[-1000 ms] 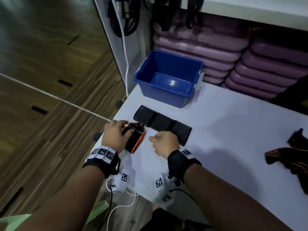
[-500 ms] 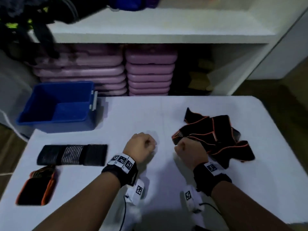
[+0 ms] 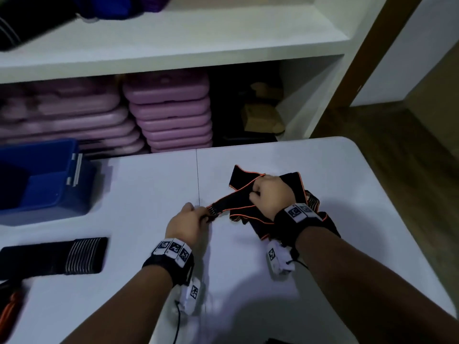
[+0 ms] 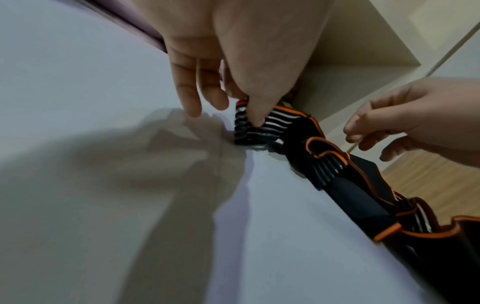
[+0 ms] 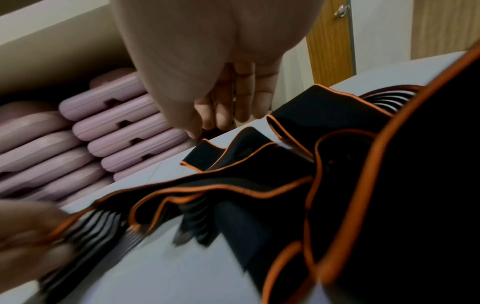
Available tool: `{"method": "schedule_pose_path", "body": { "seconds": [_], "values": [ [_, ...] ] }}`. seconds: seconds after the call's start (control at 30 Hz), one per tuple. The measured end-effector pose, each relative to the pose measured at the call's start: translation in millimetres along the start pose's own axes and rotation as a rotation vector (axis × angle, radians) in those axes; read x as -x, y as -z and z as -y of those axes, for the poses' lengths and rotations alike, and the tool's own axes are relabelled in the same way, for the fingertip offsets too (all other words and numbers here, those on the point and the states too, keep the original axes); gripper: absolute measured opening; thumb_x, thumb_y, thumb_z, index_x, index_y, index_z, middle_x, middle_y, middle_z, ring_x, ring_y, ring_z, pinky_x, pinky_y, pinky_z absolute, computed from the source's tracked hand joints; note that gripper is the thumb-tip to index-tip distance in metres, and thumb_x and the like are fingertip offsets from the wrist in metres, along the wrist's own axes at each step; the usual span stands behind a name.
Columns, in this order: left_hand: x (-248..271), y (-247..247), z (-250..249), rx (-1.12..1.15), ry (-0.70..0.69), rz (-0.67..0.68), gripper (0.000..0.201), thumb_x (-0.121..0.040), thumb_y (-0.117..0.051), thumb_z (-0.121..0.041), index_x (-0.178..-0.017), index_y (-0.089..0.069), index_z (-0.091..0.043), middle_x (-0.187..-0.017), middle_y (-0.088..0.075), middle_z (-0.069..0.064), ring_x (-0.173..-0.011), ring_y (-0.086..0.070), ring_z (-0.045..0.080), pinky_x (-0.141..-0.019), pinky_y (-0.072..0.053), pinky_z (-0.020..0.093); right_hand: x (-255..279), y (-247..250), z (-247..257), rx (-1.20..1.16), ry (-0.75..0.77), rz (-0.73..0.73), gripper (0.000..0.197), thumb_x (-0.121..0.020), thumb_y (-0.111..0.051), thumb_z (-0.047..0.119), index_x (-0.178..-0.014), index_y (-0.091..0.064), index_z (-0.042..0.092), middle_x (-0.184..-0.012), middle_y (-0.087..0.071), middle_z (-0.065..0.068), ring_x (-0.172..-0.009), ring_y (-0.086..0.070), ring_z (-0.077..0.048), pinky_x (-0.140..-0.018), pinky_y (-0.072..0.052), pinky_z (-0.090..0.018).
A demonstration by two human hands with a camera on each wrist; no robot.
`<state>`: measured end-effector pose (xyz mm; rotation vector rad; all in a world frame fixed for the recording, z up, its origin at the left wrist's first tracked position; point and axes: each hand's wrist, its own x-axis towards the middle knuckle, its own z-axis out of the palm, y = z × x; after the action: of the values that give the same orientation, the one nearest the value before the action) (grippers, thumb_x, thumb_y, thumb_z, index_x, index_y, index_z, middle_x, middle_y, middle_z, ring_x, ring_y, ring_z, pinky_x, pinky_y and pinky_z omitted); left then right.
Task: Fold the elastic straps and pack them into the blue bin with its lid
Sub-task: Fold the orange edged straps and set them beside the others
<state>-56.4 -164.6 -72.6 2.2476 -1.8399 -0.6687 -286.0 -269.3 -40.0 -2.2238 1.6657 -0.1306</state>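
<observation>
A tangled black elastic strap with orange edging (image 3: 238, 202) lies on the white table (image 3: 149, 194) at centre right. My left hand (image 3: 206, 214) pinches its striped end (image 4: 262, 127) between thumb and fingers, low on the tabletop. My right hand (image 3: 255, 192) hovers over the middle of the tangle (image 5: 259, 185), its fingers (image 5: 233, 111) loosely curled with nothing seen between them. The open blue bin (image 3: 44, 189) stands at the far left, with white latches on its side. No lid shows.
A folded black strap with a grey striped part (image 3: 54, 256) lies at the left front. Another orange-edged bundle (image 3: 10, 306) sits at the bottom left corner. Stacked purple cases (image 3: 171, 112) fill the shelf behind the table. The table's right edge drops to wood floor.
Both fists have moved off the bare table onto the tangled strap. My left hand has taken its striped end and drawn it leftward. The right hand sits further into the pile.
</observation>
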Motion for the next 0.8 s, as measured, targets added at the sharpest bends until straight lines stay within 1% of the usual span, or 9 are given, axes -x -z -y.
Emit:
{"method": "schedule_pose_path", "body": {
  "seconds": [0.1,0.17,0.27,0.37,0.47,0.53,0.63,0.73,0.8],
  "values": [
    [8.8,14.5,16.0,-0.027,0.048,-0.057,0.028,-0.099,-0.048,-0.040,-0.122,-0.063,-0.040,-0.088,-0.051,-0.003,-0.081,-0.060,0.024,-0.067,-0.042,0.029,-27.6,8.9,-14.2,0.112,0.008,0.066,0.027,-0.091,-0.059,0.032,-0.110,-0.069,0.016,-0.112,-0.062,-0.006,-0.108,-0.056,-0.027,-0.078,-0.051,-0.034],
    [13.0,22.5,28.2,-0.077,0.084,-0.067,0.029,-0.099,-0.047,-0.043,-0.125,-0.061,-0.042,-0.093,-0.064,-0.002,-0.088,-0.063,0.024,-0.068,-0.042,0.029,-40.1,13.4,-22.4,0.161,-0.008,0.106,0.030,-0.091,-0.059,0.030,-0.116,-0.067,0.014,-0.118,-0.059,-0.008,-0.113,-0.052,-0.029,-0.083,-0.051,-0.036],
    [18.3,29.7,41.6,-0.072,0.172,-0.087,0.027,-0.100,-0.048,-0.039,-0.121,-0.064,-0.039,-0.104,-0.074,0.001,-0.094,-0.066,0.027,-0.069,-0.043,0.029,-46.1,17.2,-22.8,0.170,0.024,0.156,0.025,-0.093,-0.058,0.032,-0.107,-0.068,0.014,-0.112,-0.063,-0.008,-0.110,-0.057,-0.030,-0.081,-0.048,-0.034],
    [17.6,30.6,45.7,-0.047,0.243,-0.084,0.026,-0.096,-0.049,-0.031,-0.113,-0.068,-0.030,-0.105,-0.073,0.006,-0.095,-0.065,0.030,-0.070,-0.040,0.029,-33.4,12.6,-11.2,0.009,0.132,0.269,0.031,-0.088,-0.063,0.052,-0.082,-0.063,0.022,-0.086,-0.067,0.004,-0.085,-0.064,-0.019,-0.070,-0.048,-0.031],
    [15.8,26.9,43.8,0.002,0.271,-0.110,0.030,-0.099,-0.045,-0.038,-0.106,-0.071,-0.024,-0.101,-0.071,0.010,-0.095,-0.065,0.033,-0.069,-0.039,0.031,-14.0,-3.2,1.8,0.021,0.258,0.366,0.051,-0.071,-0.064,0.076,-0.088,-0.057,0.028,-0.087,-0.063,0.010,-0.082,-0.060,-0.012,-0.071,-0.051,-0.034],
    [15.8,25.2,41.0,0.018,0.267,-0.116,0.034,-0.101,-0.043,-0.041,-0.102,-0.072,-0.023,-0.097,-0.072,0.009,-0.093,-0.065,0.033,-0.068,-0.038,0.030,-4.9,-19.0,4.2,0.120,0.339,0.367,0.055,-0.072,-0.068,0.068,-0.109,-0.054,0.030,-0.106,-0.056,0.008,-0.098,-0.055,-0.015,-0.078,-0.050,-0.036],
    [16.8,26.5,34.3,0.002,0.235,-0.135,0.025,-0.098,-0.051,-0.032,-0.101,-0.072,-0.020,-0.097,-0.072,0.009,-0.093,-0.066,0.034,-0.068,-0.043,0.032,1.1,-34.9,4.5,0.104,0.366,0.271,0.046,-0.089,-0.064,0.040,-0.131,-0.049,0.029,-0.121,-0.056,0.001,-0.112,-0.056,-0.025,-0.083,-0.049,-0.037],
    [18.1,32.6,26.4,0.050,0.226,-0.194,0.026,-0.094,-0.057,-0.020,-0.114,-0.074,-0.019,-0.109,-0.073,0.011,-0.099,-0.066,0.034,-0.080,-0.050,0.034,3.5,-32.9,6.1,-0.007,0.315,0.229,0.042,-0.095,-0.053,0.020,-0.135,-0.054,0.031,-0.122,-0.066,-0.002,-0.106,-0.063,-0.029,-0.084,-0.052,-0.038],
    [19.0,38.2,21.3,0.129,0.159,-0.263,0.034,-0.089,-0.055,-0.021,-0.117,-0.074,-0.021,-0.113,-0.072,0.009,-0.101,-0.067,0.032,-0.084,-0.048,0.032,5.3,-24.9,7.6,-0.173,0.242,0.139,0.033,-0.095,-0.054,0.021,-0.125,-0.062,0.033,-0.111,-0.073,0.000,-0.100,-0.067,-0.024,-0.083,-0.054,-0.035]
  ]
}}
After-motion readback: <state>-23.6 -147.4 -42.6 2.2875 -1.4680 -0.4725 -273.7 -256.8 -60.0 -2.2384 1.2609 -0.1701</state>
